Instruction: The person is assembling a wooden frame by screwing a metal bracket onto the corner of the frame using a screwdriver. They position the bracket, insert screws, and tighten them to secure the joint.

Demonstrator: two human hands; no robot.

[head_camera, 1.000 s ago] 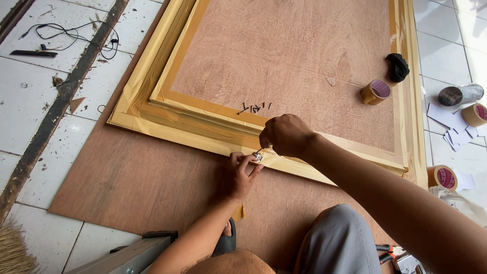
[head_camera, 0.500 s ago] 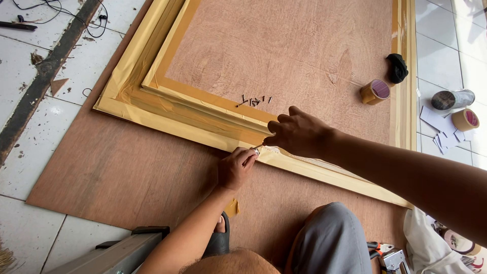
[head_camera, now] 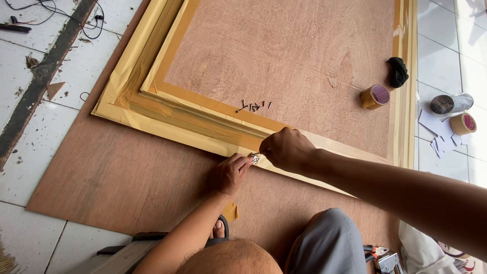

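A floor workshop: plywood sheet [head_camera: 127,187], taped wooden frame [head_camera: 152,109], tape rolls [head_camera: 374,96].

A matt, grainy plywood sheet [head_camera: 127,177] is seen; the wooden frame [head_camera: 167,122] is covered with smooth, slightly glossy tan tape.

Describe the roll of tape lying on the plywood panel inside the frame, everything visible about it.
The roll of tape is a small, squat cylinder wound with tan, paper-like tape. It lies tilted, so its round end faces the camera, showing a purplish core. It rests on the bare brown plywood panel near the right rail of the tape-covered frame, just below a black bundled object. Nothing else touches it; both hands are away at the frame's lower rail.
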